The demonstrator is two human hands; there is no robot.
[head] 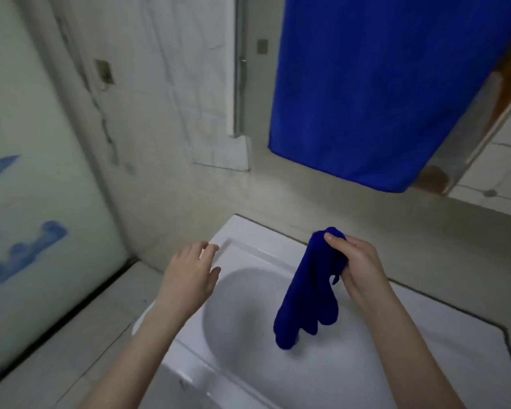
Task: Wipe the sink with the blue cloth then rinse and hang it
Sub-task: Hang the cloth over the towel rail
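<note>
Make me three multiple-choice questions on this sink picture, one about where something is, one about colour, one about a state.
1. Where does the small cloth hang?
A. over the sink basin
B. on the floor
C. on the glass door

2. What colour is the big towel on the wall?
A. white
B. blue
C. green

3. What is the left hand doing?
A. squeezing the cloth
B. holding a brush
C. open, holding nothing

Answers:
1 A, the cloth dangles from the right hand above the white sink.
2 B, it matches the cloth's deep blue.
3 C, its fingers are spread over the sink's left rim, holding nothing.
</note>
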